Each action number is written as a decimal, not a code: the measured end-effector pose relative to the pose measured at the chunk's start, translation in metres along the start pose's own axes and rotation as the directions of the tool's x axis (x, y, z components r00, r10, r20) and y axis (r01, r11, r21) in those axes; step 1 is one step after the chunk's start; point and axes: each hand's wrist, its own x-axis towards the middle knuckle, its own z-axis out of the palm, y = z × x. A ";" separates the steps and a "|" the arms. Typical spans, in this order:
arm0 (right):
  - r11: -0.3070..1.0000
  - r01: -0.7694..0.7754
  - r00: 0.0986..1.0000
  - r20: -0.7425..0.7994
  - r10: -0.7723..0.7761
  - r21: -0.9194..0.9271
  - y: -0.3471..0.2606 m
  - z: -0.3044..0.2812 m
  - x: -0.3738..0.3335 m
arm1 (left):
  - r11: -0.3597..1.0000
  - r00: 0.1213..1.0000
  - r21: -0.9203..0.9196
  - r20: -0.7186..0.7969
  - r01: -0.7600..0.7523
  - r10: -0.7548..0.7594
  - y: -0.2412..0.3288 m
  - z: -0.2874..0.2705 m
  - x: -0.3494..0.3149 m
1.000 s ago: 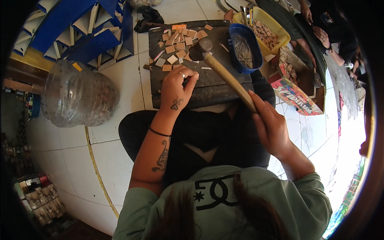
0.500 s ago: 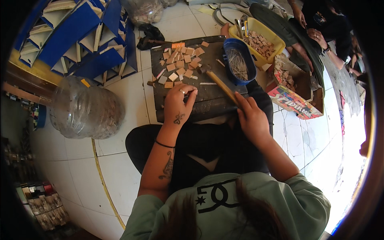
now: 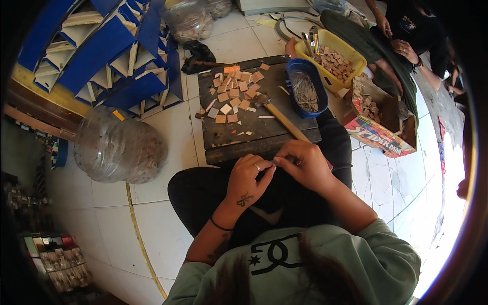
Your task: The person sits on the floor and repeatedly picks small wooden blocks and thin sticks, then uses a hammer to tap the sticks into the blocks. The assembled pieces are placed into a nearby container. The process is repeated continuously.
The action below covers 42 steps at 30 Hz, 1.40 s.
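Observation:
Over my lap, at the board's near edge, my left hand point(image 3: 249, 175) and my right hand point(image 3: 305, 162) meet fingertip to fingertip. Both are pinched closed around something too small to make out. A hammer point(image 3: 285, 121) lies slantwise on the dark board point(image 3: 229, 145), its head toward the middle; its handle runs toward my right hand, which partly hides it. Small tan square tiles point(image 3: 234, 93) are heaped on the board's far half, with a few scraps nearer me. At the board's right side stands a blue oval tub point(image 3: 321, 84) of thin nails or pins.
Behind the tub are a yellow basin point(image 3: 358, 63) of tiles and a printed cardboard box point(image 3: 378, 137) with more pieces. A large clear plastic jar point(image 3: 119, 152) lies at left, below blue slatted pieces point(image 3: 109, 51). Another person's hands point(image 3: 404, 50) show at far right.
My right hand has let go of the hammer handle and moved left to meet my left hand. The left hand has drawn back off the board toward my lap.

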 end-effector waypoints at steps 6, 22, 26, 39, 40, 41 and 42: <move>0.991 -0.021 0.999 -0.028 0.025 0.129 0.008 0.008 -0.012 | 1.000 0.998 -0.025 0.055 0.009 -0.008 0.001 -0.001 -0.003; 0.920 -0.099 0.994 -0.010 0.111 0.379 0.012 0.009 -0.022 | 0.933 0.952 -0.317 0.299 0.171 -0.073 -0.002 0.007 -0.014; 0.819 -0.195 0.981 0.103 0.166 0.540 0.013 0.007 -0.024 | 0.806 0.913 -0.522 0.404 0.279 -0.054 -0.003 0.007 -0.014; 0.997 0.072 0.990 -0.118 -0.073 -0.012 0.001 -0.012 -0.001 | 0.948 0.988 -0.319 0.141 -0.010 0.058 0.002 -0.010 0.016; 0.996 0.089 0.989 -0.112 -0.092 -0.032 0.001 -0.014 0.003 | 0.949 0.977 -0.311 0.214 0.051 0.017 0.001 -0.016 0.019; 0.995 0.094 0.990 -0.097 -0.098 -0.044 0.000 -0.015 0.005 | 0.943 0.960 -0.314 0.278 0.111 -0.020 0.001 -0.022 0.021; 0.991 0.089 0.990 -0.101 -0.100 -0.104 -0.001 -0.018 0.007 | 0.947 0.951 -0.292 0.306 0.137 -0.043 -0.001 -0.025 0.025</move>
